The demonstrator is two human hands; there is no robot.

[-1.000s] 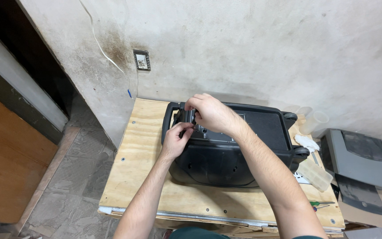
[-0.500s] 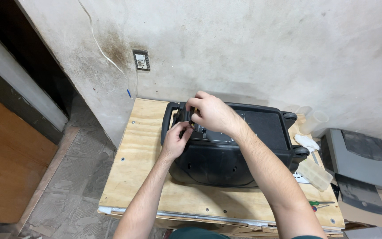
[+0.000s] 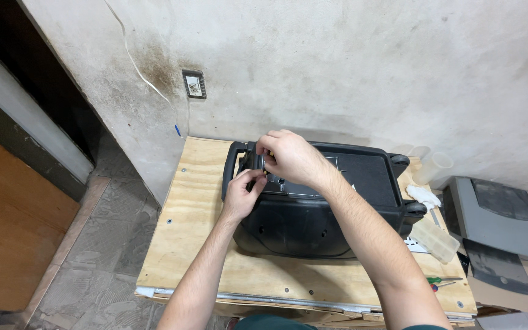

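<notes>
Nearest to the camera, both forearms reach forward over the plywood board (image 3: 197,244) that serves as a table top. The left hand (image 3: 242,194) rests on the near left upper part of the black portable speaker (image 3: 313,214), which lies flat on the board with its control panel facing up. The left fingers are bent and pinch toward a small part at the panel edge; I cannot tell if they really hold it, because the part is too small and partly hidden.

Just behind it, the right hand (image 3: 291,157) is closed over the same corner of the speaker, with thumb and fingertips pressed together around something thin and light-coloured. What it is I cannot say.

Compared with half a second and one second ago, very little changes: the right hand moves slightly toward the far side of the panel, and the left hand stays almost in the same place under it. The speaker itself does not shift on the board. In my judgement, the fine work at this corner continues and is not finished.

To the right lie a white cloth (image 3: 424,195), a clear plastic box (image 3: 435,239), a screwdriver (image 3: 444,281) and a grey printer (image 3: 502,217). Farther back the stained wall (image 3: 368,67) carries an outlet (image 3: 194,84).
</notes>
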